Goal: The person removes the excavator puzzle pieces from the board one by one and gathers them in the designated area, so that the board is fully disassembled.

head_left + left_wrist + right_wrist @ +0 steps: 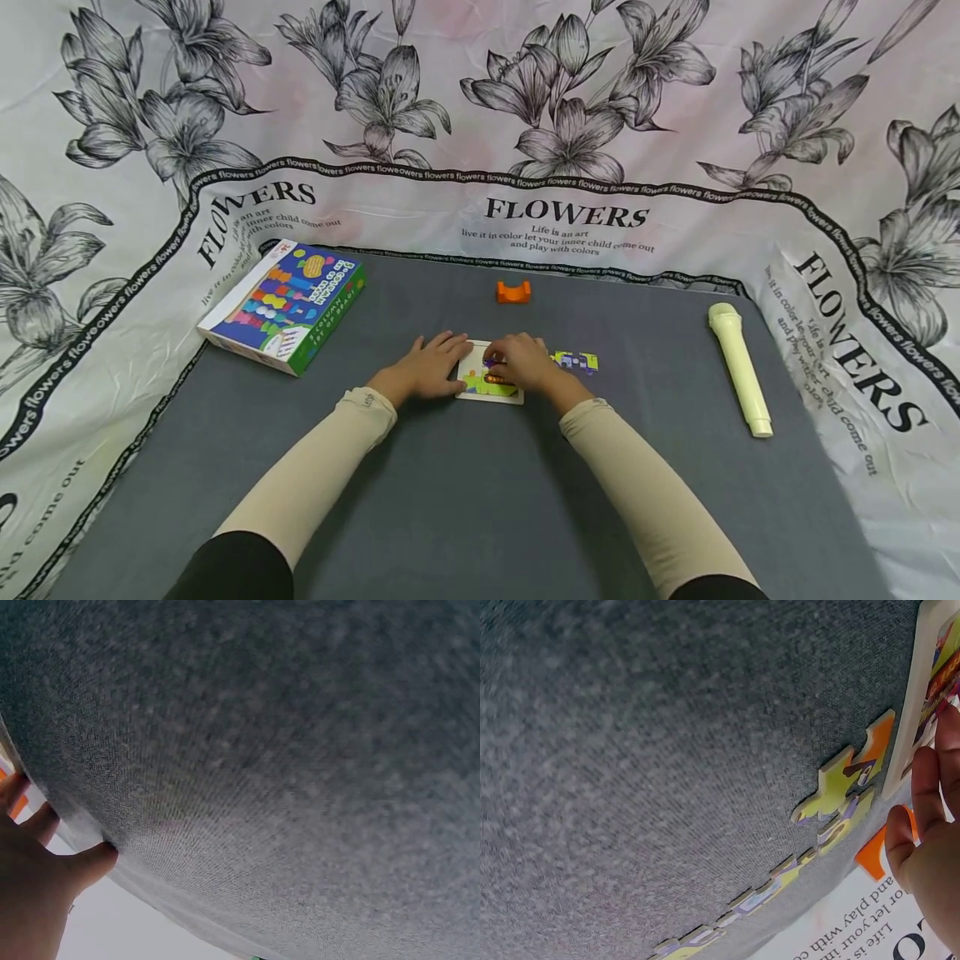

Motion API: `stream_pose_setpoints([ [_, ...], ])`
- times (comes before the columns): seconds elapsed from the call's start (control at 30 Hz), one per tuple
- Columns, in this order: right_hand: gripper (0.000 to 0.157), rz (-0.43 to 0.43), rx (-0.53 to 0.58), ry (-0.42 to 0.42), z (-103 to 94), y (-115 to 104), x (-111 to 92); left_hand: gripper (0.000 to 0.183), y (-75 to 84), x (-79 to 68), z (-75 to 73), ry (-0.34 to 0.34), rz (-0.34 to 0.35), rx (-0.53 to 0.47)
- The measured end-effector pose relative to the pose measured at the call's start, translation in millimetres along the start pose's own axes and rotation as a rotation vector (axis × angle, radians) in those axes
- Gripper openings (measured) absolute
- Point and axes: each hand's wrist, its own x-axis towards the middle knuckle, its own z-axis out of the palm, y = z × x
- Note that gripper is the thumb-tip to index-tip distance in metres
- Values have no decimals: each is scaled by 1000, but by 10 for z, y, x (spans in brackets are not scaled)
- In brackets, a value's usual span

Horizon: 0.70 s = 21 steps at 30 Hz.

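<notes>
A small white-framed jigsaw board (473, 358) lies flat on the grey table, part of its picture filled in green and orange. My left hand (429, 368) rests on its left side, fingers spread and straight. Over the right half, my right hand (521, 362) pinches a small purple jigsaw piece (491, 363) low against the board; the fingers cover most of it. Just right of that hand lie loose jigsaw pieces (577, 361). The right wrist view shows a green and orange piece (840, 784) beside the board's frame, with several others in a line.
An orange plastic block (513, 292) with a curved notch sits beyond the board. A colourful game box (288, 304) stands at the back left. On the right lies a pale yellow flashlight-shaped tube (740, 371). Flower-printed cloth (555, 221) surrounds the grey table.
</notes>
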Motion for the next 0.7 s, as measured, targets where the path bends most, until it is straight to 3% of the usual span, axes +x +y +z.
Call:
stream_pose_setpoints([
  [0.3,18,11,19,-11,1,-16,5,64,6,-32,0,-18,14,16],
  [0.7,15,21,46,-6,2,-14,8,70,127,9,91,50,-44,-48],
])
